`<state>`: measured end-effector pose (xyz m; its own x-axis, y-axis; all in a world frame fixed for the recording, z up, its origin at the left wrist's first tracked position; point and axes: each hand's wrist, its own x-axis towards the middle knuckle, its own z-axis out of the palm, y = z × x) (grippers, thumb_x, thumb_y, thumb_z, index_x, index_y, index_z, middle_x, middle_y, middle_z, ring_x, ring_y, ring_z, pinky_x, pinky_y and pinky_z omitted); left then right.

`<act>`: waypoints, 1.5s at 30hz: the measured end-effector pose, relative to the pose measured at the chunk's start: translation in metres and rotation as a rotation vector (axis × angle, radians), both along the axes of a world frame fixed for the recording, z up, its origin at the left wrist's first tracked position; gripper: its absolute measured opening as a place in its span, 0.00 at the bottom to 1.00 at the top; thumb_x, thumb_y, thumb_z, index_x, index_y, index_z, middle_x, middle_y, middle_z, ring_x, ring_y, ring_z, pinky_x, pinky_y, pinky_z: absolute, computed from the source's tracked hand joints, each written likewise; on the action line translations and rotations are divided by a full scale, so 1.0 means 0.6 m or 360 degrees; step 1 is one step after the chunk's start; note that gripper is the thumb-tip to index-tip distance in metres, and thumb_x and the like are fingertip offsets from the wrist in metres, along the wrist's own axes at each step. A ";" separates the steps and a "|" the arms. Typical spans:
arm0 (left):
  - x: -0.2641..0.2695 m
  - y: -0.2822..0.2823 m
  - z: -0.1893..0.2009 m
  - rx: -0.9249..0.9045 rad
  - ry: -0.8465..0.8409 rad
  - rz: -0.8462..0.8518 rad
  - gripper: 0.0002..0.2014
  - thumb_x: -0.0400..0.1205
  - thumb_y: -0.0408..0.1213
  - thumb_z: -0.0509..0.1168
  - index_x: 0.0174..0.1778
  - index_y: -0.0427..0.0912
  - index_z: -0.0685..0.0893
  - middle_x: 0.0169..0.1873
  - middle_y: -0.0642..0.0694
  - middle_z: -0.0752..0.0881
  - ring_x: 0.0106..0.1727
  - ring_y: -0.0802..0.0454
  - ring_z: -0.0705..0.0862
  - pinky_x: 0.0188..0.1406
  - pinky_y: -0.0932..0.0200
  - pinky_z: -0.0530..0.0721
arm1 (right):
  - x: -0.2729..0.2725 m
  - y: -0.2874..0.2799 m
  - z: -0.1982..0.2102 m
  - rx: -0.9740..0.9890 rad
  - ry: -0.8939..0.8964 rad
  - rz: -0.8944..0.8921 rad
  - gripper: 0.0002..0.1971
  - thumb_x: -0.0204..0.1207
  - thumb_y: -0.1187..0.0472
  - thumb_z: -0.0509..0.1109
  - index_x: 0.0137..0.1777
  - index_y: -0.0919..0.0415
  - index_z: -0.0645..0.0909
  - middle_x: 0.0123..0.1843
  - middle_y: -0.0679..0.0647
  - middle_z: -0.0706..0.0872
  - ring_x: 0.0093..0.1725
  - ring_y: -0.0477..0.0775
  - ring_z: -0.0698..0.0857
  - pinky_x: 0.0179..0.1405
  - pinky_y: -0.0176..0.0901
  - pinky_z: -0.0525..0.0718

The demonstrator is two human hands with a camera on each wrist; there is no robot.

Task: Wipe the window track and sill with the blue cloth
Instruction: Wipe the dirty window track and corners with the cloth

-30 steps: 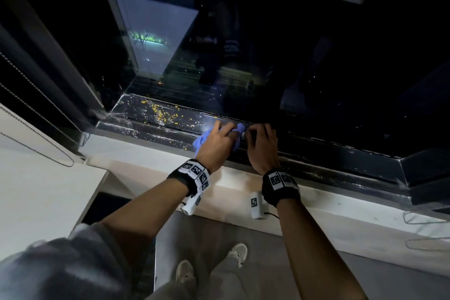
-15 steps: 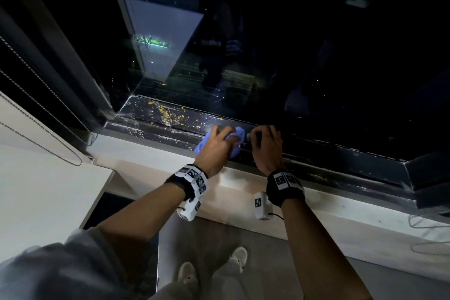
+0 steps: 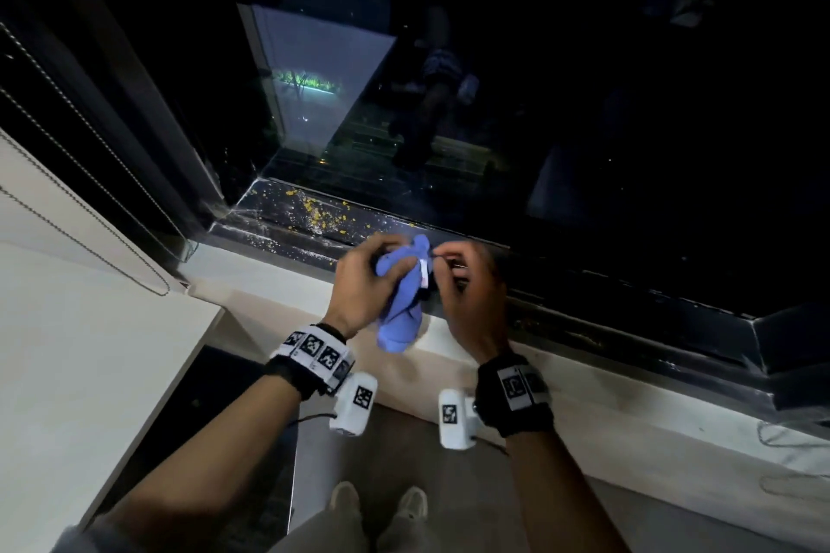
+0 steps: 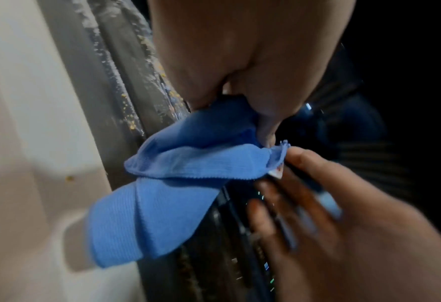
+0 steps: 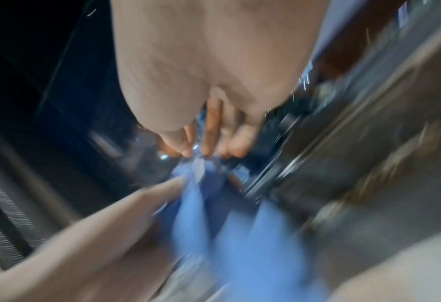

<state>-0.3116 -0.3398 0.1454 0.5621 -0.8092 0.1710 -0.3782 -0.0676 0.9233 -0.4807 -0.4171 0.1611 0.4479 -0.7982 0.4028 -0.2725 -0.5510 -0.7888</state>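
The blue cloth (image 3: 401, 310) hangs bunched above the white sill's (image 3: 269, 278) front edge, lifted off the dark window track (image 3: 287, 220). My left hand (image 3: 364, 278) grips its upper part, with thumb and fingers curled round the folds (image 4: 183, 179). My right hand (image 3: 467, 287) is close beside it and pinches the cloth's top corner by the small white tag (image 4: 276, 173). Yellow crumbs (image 3: 316, 213) and white dust lie on the track to the left of my hands. The right wrist view is blurred; it shows blue cloth (image 5: 240, 224) below my right hand's fingers (image 5: 209, 139).
Dark window glass (image 3: 539, 103) rises behind the track. A white counter (image 3: 90, 373) and a bead chain (image 3: 90, 247) are on the left. More grime lies along the track to the right (image 3: 584, 341). My shoes (image 3: 379, 507) stand on the floor below.
Both hands have come up off the track toward me, taking the cloth with them. The cloth was pressed flat on the track and now hangs bunched between my hands.
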 end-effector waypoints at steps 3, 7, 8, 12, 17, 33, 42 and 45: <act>-0.004 0.008 0.019 -0.0198 0.0690 0.0211 0.12 0.82 0.35 0.80 0.56 0.40 0.86 0.48 0.47 0.92 0.50 0.52 0.90 0.54 0.55 0.86 | 0.034 0.060 0.016 0.0138 -0.0129 0.0121 0.04 0.87 0.58 0.73 0.58 0.53 0.87 0.58 0.42 0.85 0.61 0.47 0.85 0.62 0.48 0.84; -0.008 0.027 0.034 -0.0135 0.1075 0.0063 0.11 0.91 0.44 0.69 0.51 0.39 0.89 0.42 0.42 0.90 0.43 0.50 0.86 0.45 0.49 0.84 | 0.067 0.080 0.008 0.0297 -0.0263 0.0026 0.08 0.85 0.63 0.75 0.60 0.54 0.81 0.58 0.44 0.84 0.61 0.46 0.84 0.63 0.39 0.80; -0.003 0.033 0.034 -0.0086 0.1072 -0.0002 0.13 0.92 0.45 0.67 0.52 0.40 0.91 0.44 0.41 0.91 0.46 0.48 0.87 0.49 0.47 0.85 | 0.072 0.077 0.004 0.0345 -0.0250 -0.0008 0.09 0.84 0.65 0.75 0.58 0.54 0.79 0.55 0.40 0.84 0.57 0.44 0.85 0.58 0.38 0.80; 0.051 0.047 0.034 0.0057 0.0687 -0.0251 0.07 0.90 0.33 0.70 0.58 0.39 0.94 0.47 0.39 0.94 0.50 0.46 0.92 0.57 0.44 0.91 | 0.093 0.064 -0.009 0.0351 -0.0089 -0.0097 0.14 0.84 0.66 0.72 0.65 0.54 0.76 0.56 0.41 0.84 0.54 0.45 0.85 0.57 0.40 0.78; 0.189 0.064 0.028 0.0297 -0.0072 -0.0015 0.09 0.86 0.31 0.72 0.55 0.50 0.93 0.47 0.55 0.95 0.51 0.58 0.93 0.60 0.56 0.91 | 0.128 0.025 0.004 0.0111 0.0160 -0.0357 0.19 0.87 0.58 0.72 0.76 0.55 0.78 0.68 0.55 0.87 0.63 0.55 0.84 0.62 0.33 0.70; 0.407 0.111 -0.063 0.0544 -0.1019 -0.0038 0.20 0.88 0.44 0.71 0.69 0.33 0.82 0.63 0.34 0.84 0.63 0.32 0.84 0.59 0.36 0.88 | 0.282 0.010 -0.053 0.0085 0.1059 -0.0868 0.20 0.74 0.77 0.69 0.66 0.70 0.84 0.62 0.73 0.83 0.65 0.79 0.79 0.52 0.70 0.88; 0.404 0.118 -0.070 0.0567 -0.1200 -0.0106 0.16 0.87 0.35 0.71 0.69 0.32 0.85 0.65 0.37 0.85 0.61 0.35 0.85 0.51 0.37 0.93 | 0.205 -0.013 -0.036 0.0035 0.0563 -0.0892 0.29 0.77 0.70 0.76 0.78 0.59 0.76 0.76 0.67 0.76 0.70 0.57 0.72 0.67 0.49 0.83; 0.406 0.119 -0.076 0.0494 -0.1215 -0.0109 0.21 0.81 0.26 0.74 0.71 0.31 0.85 0.69 0.35 0.84 0.67 0.33 0.84 0.62 0.39 0.91 | 0.203 -0.013 -0.070 0.0031 0.0847 -0.1048 0.20 0.82 0.63 0.75 0.73 0.61 0.81 0.73 0.70 0.79 0.70 0.72 0.78 0.60 0.60 0.85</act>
<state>-0.0677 -0.2681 0.1001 0.3294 -0.9108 0.2490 -0.9063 -0.2310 0.3539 -0.3592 -0.4249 0.1193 0.0151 -0.9672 0.2537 -0.8707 -0.1374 -0.4722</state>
